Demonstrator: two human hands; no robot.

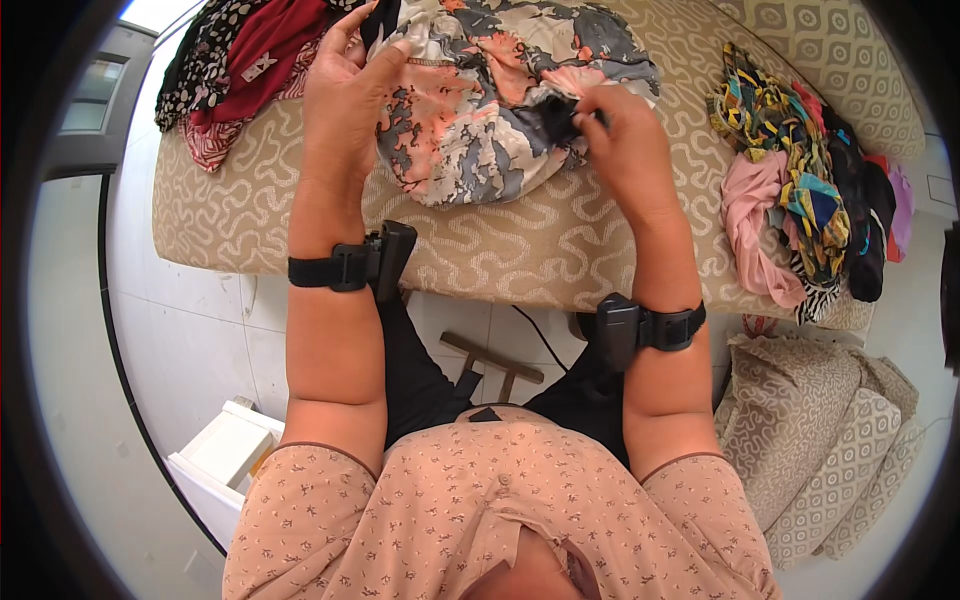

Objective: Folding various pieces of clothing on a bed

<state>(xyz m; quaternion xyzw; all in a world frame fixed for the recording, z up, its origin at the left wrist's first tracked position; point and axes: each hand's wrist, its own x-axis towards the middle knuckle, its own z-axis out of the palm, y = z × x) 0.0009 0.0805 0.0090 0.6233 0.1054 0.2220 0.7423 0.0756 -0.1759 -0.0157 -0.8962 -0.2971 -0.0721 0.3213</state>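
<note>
A garment (469, 139) printed in grey, coral and cream lies bunched on a beige patterned couch seat (480, 247). My left hand (345, 82) grips its upper left part, the thumb pressed on whitish cloth beside a black strip (381, 26). Some of those fingers are cut off by the top of the picture. My right hand (619, 139) pinches a black part (559, 116) at the garment's right side, slightly blurred. Both forearms carry a black strapped device.
Black dotted and dark red clothes (247, 75) are heaped at the seat's left end. At the right lies another pile of clothes (802, 180), multicoloured, pink and black. Patterned cushions (817, 442) sit below it. A white drawer-like box (225, 450) stands lower left; a wooden piece (491, 358) shows between my legs.
</note>
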